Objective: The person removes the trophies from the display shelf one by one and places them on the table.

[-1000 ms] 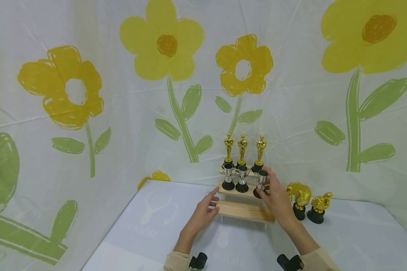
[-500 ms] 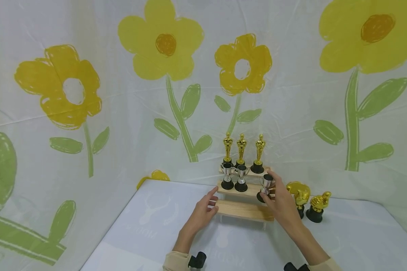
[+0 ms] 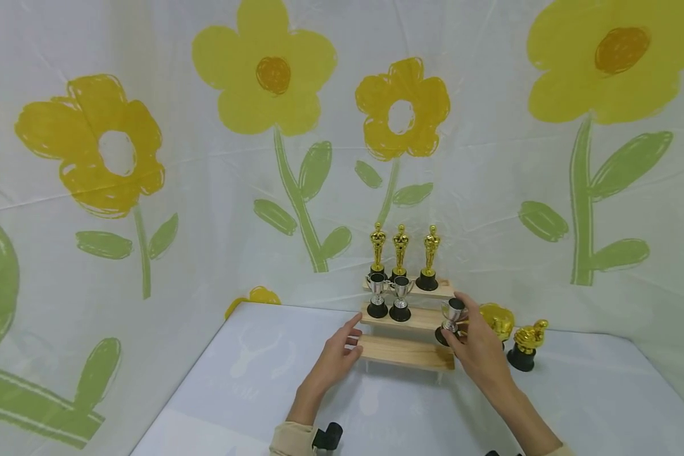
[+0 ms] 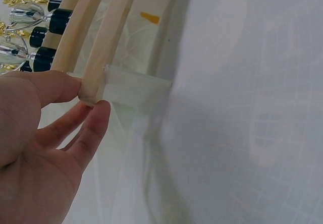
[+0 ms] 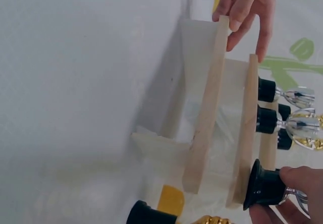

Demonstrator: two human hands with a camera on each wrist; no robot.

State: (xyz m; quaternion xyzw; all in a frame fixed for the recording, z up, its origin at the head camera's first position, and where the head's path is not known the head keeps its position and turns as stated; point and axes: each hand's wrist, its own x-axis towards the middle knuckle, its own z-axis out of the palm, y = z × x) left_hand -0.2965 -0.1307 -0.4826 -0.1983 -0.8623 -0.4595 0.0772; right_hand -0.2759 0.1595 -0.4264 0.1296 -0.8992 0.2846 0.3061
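Observation:
At the right end of the middle tier, my right hand (image 3: 481, 345) pinches a silver trophy cup (image 3: 452, 313) by its stem. Its black base (image 5: 265, 187) is close against the shelf edge in the right wrist view; whether it touches I cannot tell. My left hand (image 3: 336, 354) holds the left end of the bottom tier of a wooden display shelf (image 3: 407, 353) between thumb and fingers. Two more silver trophy cups, a left one (image 3: 377, 296) and a right one (image 3: 401, 297), stand on the middle tier. Three gold figurine trophies (image 3: 401, 252) stand on the top tier.
Right of the shelf, on the white-covered table (image 3: 251, 380), stand a gold trophy (image 3: 497, 320) partly hidden by my right hand and another gold trophy (image 3: 527, 342) on a black base. A white cloth with printed flowers (image 3: 401, 114) hangs behind.
My right hand has moved the silver cup right and slightly toward me, away from the other two cups. The left hand stays at the shelf's end. The view has shifted slightly.

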